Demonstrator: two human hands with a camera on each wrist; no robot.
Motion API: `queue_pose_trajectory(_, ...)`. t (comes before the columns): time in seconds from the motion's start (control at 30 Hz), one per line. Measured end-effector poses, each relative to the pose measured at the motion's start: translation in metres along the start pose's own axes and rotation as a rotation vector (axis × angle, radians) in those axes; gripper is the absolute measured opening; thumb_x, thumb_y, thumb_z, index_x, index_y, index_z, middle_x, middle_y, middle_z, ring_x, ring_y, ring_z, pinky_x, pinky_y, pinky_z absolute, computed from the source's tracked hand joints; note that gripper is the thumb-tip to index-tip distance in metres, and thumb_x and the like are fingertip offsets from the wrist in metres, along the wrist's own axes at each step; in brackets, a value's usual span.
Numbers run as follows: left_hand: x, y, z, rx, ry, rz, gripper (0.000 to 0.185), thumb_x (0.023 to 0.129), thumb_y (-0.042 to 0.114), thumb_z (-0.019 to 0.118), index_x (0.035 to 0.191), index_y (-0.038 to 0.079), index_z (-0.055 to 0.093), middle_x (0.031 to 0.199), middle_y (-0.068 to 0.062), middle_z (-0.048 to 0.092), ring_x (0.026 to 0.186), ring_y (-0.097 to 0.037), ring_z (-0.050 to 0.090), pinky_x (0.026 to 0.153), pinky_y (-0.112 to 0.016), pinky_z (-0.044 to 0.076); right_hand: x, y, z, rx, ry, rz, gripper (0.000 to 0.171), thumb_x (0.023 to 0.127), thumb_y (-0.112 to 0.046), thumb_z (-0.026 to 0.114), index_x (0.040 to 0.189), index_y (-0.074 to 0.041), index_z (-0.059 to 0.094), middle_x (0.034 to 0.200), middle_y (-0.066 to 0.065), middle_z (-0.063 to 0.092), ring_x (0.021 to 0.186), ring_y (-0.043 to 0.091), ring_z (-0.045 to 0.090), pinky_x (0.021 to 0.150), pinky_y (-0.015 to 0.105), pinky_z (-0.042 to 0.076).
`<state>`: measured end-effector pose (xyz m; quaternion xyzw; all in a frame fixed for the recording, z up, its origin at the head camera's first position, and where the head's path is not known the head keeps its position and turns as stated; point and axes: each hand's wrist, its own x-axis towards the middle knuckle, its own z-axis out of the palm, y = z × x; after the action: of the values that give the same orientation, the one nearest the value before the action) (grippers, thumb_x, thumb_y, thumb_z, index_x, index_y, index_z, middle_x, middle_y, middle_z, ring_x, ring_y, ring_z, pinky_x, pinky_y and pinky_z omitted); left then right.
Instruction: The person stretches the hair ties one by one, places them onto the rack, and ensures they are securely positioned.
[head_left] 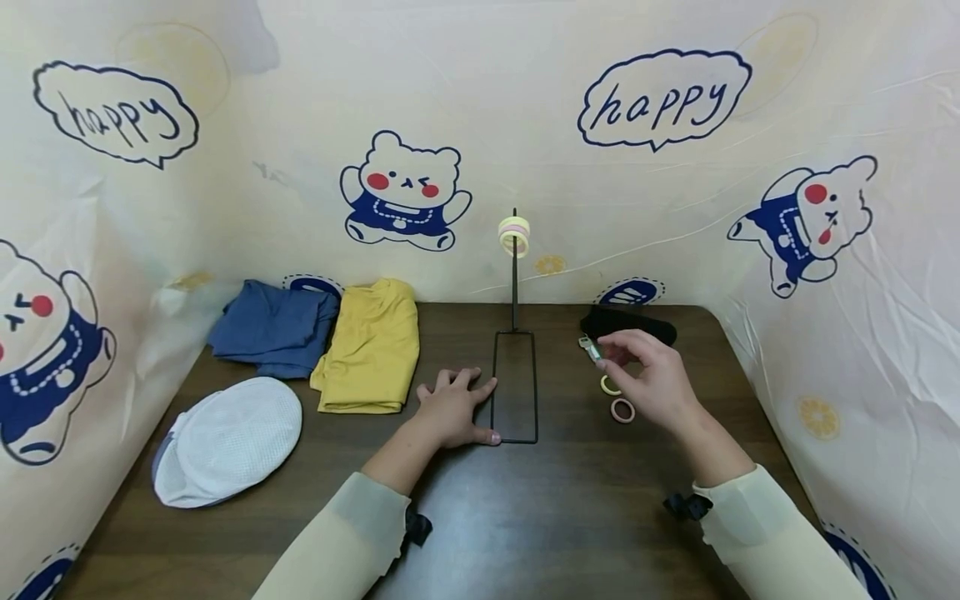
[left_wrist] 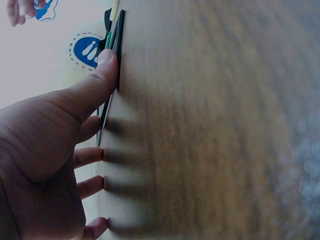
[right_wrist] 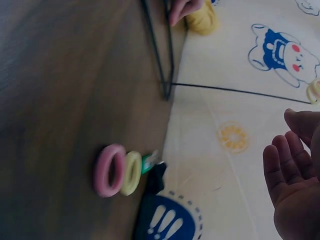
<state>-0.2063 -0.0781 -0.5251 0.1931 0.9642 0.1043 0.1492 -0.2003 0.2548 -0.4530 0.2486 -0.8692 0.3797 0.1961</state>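
On a brown table (head_left: 480, 517), a black wire stand (head_left: 515, 287) is touched at its base by the left hand (head_left: 451, 408), fingers spread. Loosely curled — and empty — the right hand (head_left: 649, 377) is raised near two rings (head_left: 614, 412).

Near the right fingers (head_left: 618, 339), a pink ring (right_wrist: 103, 170) and a pale-yellow ring (right_wrist: 137, 172) are seen, while a black frame (head_left: 536, 387) on brown, wood-grained worktop (head_left: 600, 508) is touched by the left fingers (head_left: 483, 389).

Soft glare marks the tabletop (head_left: 480, 517); wrist views look blurred.
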Motion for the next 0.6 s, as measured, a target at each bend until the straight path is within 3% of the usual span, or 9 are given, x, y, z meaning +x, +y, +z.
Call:
queue_pose_trajectory(0.17,0.002,-0.001,0.002,0.004,-0.001,0.003,0.102,0.078,0.075,0.074,0.163,0.037,0.034,0.169,-0.003,0.027,0.144,-0.042,0.027,0.101,-0.074,0.026,-0.018,0.013,-0.004,-0.061,-0.085,0.087,0.034,0.086,0.0,0.084,0.117,-0.009,0.074,0.106,0.005,0.072,0.088,0.015,0.069,0.077,0.04,0.06)
queue_pose_trajectory(0.4,0.002,-0.001,0.002,0.005,0.0,-0.001,0.102,0.077,0.075,0.074,0.163,0.038,0.033,0.169,-0.002,0.026,0.143,-0.041,0.028,0.101,-0.075,0.026,-0.035,0.025,-0.007,-0.112,-0.145,0.147,0.035,0.087,-0.003,0.083,0.12,-0.007,0.073,0.105,0.006,0.072,0.087,0.017,0.07,0.078,0.044,0.059)
queue_pose_trajectory(0.6,0.002,-0.001,0.002,0.001,0.008,-0.002,0.102,0.077,0.075,0.075,0.163,0.038,0.034,0.169,-0.002,0.027,0.144,-0.041,0.028,0.102,-0.074,0.026,-0.047,0.035,-0.007,-0.128,-0.234,0.22,0.028,0.087,-0.005,0.083,0.113,-0.006,0.073,0.107,0.009,0.073,0.092,0.024,0.071,0.082,0.05,0.057)
